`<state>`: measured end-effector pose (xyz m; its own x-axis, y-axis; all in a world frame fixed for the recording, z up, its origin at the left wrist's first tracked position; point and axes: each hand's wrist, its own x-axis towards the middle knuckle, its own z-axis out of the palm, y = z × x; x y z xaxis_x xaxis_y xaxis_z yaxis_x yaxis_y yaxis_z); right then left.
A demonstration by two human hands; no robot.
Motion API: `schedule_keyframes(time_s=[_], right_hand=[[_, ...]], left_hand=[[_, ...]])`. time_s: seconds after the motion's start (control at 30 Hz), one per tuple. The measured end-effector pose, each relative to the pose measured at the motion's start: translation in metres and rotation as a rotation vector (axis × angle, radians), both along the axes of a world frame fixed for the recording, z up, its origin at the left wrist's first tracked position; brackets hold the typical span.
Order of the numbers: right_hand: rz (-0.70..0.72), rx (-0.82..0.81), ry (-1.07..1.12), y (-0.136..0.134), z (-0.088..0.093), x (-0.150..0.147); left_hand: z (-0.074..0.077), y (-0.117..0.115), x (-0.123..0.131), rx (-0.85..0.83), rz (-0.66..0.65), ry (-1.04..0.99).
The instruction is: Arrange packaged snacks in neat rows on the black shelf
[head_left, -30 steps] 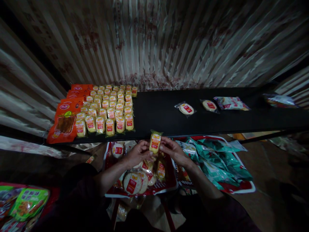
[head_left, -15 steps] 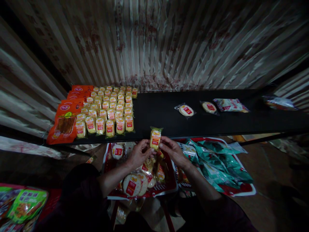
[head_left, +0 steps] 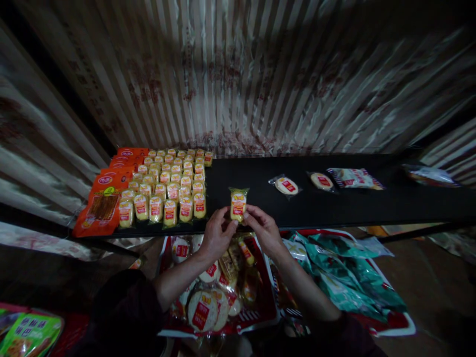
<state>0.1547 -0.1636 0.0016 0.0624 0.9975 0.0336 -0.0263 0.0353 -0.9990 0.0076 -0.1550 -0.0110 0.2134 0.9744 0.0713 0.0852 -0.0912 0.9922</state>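
Both my hands hold one small yellow snack packet (head_left: 238,204) with a red label, upright, over the front edge of a black table (head_left: 260,183). My left hand (head_left: 217,235) pinches its lower left side. My right hand (head_left: 261,229) pinches its lower right side. Left of it, rows of several like yellow packets (head_left: 169,186) stand on the table, the nearest column about a hand's width away. Below my hands a red bag (head_left: 260,307) lies open with round cracker packets (head_left: 203,310) and more snacks inside.
Orange flat snack packs (head_left: 104,203) lie at the table's left end. Two round cracker packets (head_left: 286,186) and a striped bag (head_left: 353,177) lie on the right part. Green bags (head_left: 334,272) sit on the floor at right. A pleated curtain (head_left: 238,74) hangs behind.
Both hands have lifted the yellow packet up and forward, from above the red bag to over the table's front edge. The view has tilted, so the table sits lower in frame.
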Motion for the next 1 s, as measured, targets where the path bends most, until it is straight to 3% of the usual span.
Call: schedule_keyframes(time_s=[0.13, 0.43, 0.67, 1.0], right_hand=[[-0.010, 0.009, 0.004, 0.009, 0.003, -0.002], [-0.071, -0.016, 0.021, 0.010, -0.001, -0.001], [-0.105, -0.030, 0.093, 0.008, 0.001, -0.005], [-0.125, 0.032, 0.030, 0.005, 0.003, -0.008]], left_hand=[[0.007, 0.008, 0.002, 0.052, 0.073, -0.047], [0.002, 0.008, 0.012, 0.071, 0.049, -0.033], [0.004, 0.002, 0.009, 0.192, 0.080, 0.118], [0.005, 0.003, 0.014, 0.178, 0.062, 0.078]])
